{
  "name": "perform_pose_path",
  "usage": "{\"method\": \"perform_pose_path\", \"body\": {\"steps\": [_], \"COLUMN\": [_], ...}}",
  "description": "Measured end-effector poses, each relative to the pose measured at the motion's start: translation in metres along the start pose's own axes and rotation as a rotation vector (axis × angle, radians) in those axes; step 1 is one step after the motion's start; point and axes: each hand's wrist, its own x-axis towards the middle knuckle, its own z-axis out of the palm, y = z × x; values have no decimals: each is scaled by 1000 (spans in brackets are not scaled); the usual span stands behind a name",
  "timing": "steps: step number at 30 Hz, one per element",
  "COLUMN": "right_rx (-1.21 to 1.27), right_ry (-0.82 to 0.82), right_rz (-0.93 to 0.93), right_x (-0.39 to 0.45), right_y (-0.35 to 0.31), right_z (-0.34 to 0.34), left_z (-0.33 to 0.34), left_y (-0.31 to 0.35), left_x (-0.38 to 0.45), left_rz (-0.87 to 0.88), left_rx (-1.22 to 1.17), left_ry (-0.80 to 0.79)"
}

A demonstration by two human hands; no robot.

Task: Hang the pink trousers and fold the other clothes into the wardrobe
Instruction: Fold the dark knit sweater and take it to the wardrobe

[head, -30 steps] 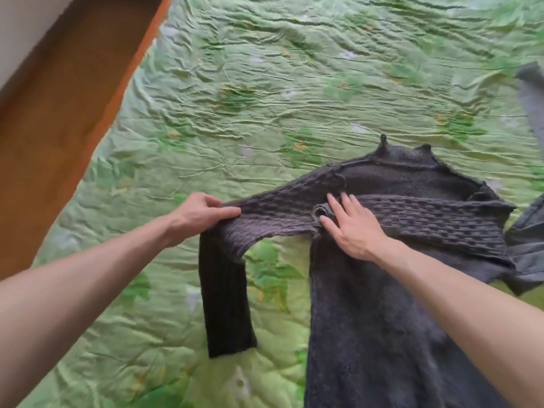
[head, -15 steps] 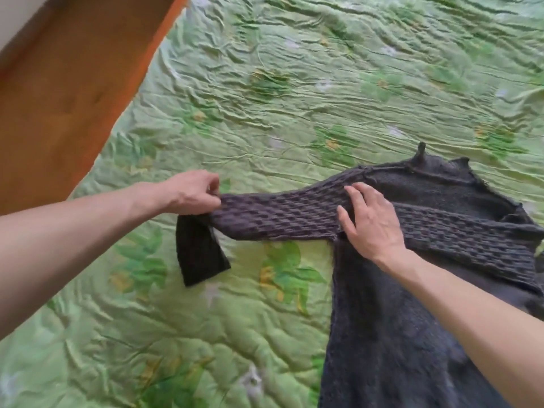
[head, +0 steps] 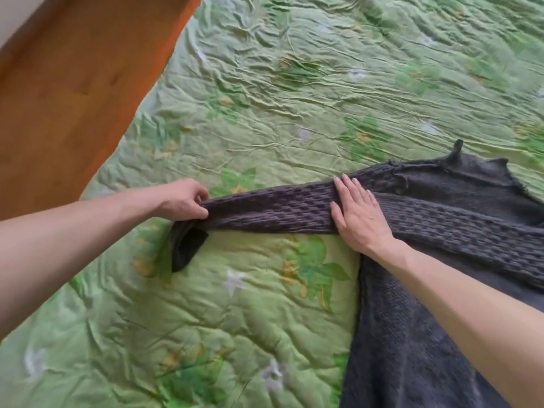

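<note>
Head view: two hands, left hand and right hand, one sweater.

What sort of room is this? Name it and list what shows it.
Probably a bedroom: a green floral quilt covers a bed, wooden floor runs alongside, and a dark grey sweater is spread out for folding.

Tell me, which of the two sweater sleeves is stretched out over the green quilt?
The sleeve pinched by the left hand lies stretched over the quilt. The other sleeve lies folded across the sweater's body, past the flat right hand.
</note>
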Motion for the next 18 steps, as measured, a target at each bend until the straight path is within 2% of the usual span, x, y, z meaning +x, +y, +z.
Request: {"method": "perform_pose_path", "body": {"steps": [4,7,10,14,18], "right_rx": [-64,-86,-106,-102,-156], "right_ry": [-31,19,52,-94,-204], "right_rz": [-21,-45,-147,-168,-122], "right_x": [1,1,3,11,17], "right_y": [5,-4,-21,-49,-55], "right_z": [-1,0,3,12,19], "left_z": [2,-1,-8,-17,-14], "left_y": [-12,-14,-14,-22,-39], "left_x": [0,3,-1,-11,-12], "left_rz": [-105,-143,-192,-239,-285], "left_rx": [-224,-444,-653,-590,-353], "left_ry": [38,86,-6,-99,-18]}}
